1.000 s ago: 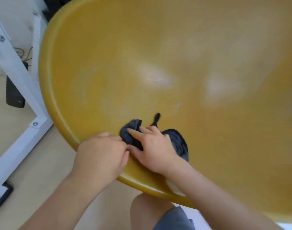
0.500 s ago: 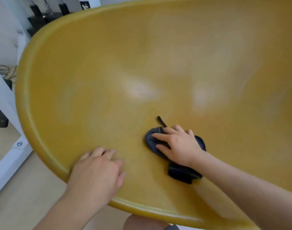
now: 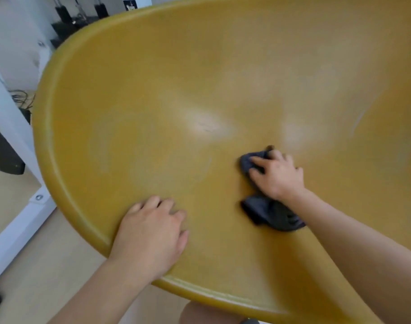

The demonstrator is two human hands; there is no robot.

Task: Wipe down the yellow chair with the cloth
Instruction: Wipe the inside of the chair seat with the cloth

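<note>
The yellow chair (image 3: 153, 90) fills most of the head view, its smooth curved seat tilted towards me. A dark grey cloth (image 3: 270, 213) lies bunched on the seat right of centre. My right hand (image 3: 279, 178) presses down on it with the fingers spread; cloth shows beyond the fingertips and behind the wrist. Resting flat on the bare seat near the front rim is my left hand (image 3: 150, 232), a short way left of the cloth and holding nothing.
A white metal frame leg (image 3: 10, 127) with bolts stands left of the chair. A black block (image 3: 9, 155) and cables lie on the light floor behind it. My knee (image 3: 206, 314) shows under the chair's front rim.
My right hand has slid the cloth from the front rim to the right and further into the seat. My left hand has moved off the rim and now lies flat on the seat.
</note>
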